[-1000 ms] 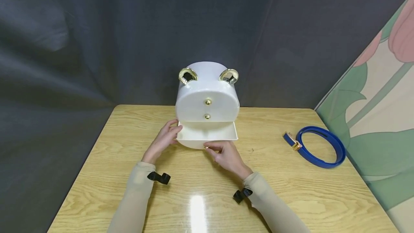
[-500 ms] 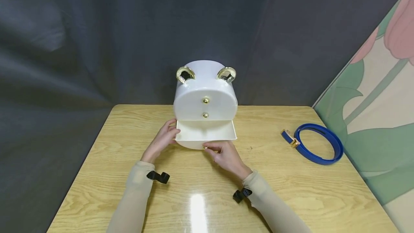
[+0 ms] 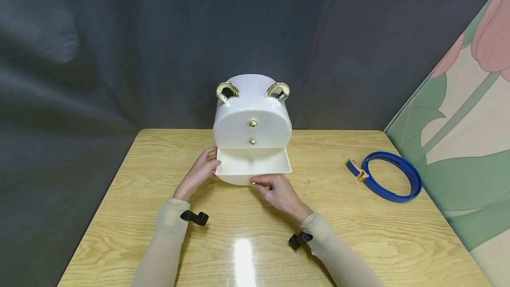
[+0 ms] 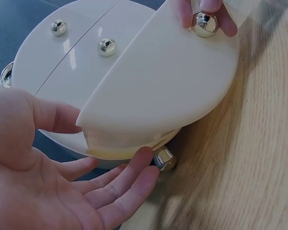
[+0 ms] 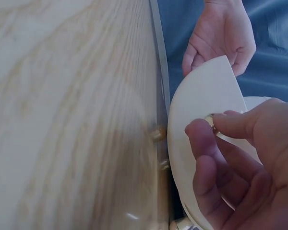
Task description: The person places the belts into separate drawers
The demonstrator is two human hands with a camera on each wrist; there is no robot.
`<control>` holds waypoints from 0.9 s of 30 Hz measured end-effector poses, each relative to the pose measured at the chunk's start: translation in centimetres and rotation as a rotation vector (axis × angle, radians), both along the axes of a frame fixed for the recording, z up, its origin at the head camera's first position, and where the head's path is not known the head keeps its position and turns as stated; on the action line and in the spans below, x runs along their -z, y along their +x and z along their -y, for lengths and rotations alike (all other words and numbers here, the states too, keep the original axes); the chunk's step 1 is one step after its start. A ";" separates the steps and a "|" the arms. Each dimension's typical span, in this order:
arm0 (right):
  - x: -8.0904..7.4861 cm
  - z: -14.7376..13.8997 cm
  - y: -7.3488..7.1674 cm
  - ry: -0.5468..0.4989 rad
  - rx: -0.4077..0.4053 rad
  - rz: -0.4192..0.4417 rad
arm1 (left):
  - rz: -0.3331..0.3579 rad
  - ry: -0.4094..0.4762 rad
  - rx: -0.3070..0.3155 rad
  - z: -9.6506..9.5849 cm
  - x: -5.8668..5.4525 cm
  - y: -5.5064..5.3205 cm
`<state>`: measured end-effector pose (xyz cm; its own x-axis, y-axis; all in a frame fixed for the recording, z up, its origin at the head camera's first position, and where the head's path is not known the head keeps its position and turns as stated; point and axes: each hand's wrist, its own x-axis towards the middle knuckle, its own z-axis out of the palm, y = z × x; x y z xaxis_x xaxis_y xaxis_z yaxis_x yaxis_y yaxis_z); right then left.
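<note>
A white rounded storage box (image 3: pixel 252 114) with two gold ears stands at the back of the wooden table. Its bottom drawer (image 3: pixel 251 163) is pulled out, and the part of its inside that shows holds nothing. My right hand (image 3: pixel 279 193) pinches the gold knob (image 4: pixel 205 25) on the drawer front between thumb and fingers. At the drawer's left side is my left hand (image 3: pixel 198 172). In the left wrist view its thumb lies by the drawer's corner and its loosely bent fingers (image 4: pixel 127 187) reach under the side, near a gold foot (image 4: pixel 164 159).
A coiled blue belt (image 3: pixel 392 197) with a gold buckle (image 3: pixel 362 175) lies on the right of the table (image 3: pixel 159 158). Two more gold knobs (image 3: pixel 253 123) sit on the closed upper front. A dark curtain (image 3: pixel 179 48) hangs behind, and a flowered cloth (image 3: pixel 470 145) borders the right.
The drawer has slid slightly further out toward me, with my right hand still on its knob. My left hand stays at its side. The head view has shifted a little.
</note>
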<state>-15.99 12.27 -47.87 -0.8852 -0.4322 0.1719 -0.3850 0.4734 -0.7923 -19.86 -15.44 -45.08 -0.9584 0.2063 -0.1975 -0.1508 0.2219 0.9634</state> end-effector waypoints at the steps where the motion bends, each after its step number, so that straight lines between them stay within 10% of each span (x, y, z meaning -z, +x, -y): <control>1: 0.0 -0.1 0.0 0.005 -0.010 -0.004 | 0.002 -0.003 -0.001 0.0 0.0 0.0; 27: -0.7 -2.2 0.2 0.041 0.014 0.039 | -0.007 -0.019 0.019 0.4 0.2 -0.2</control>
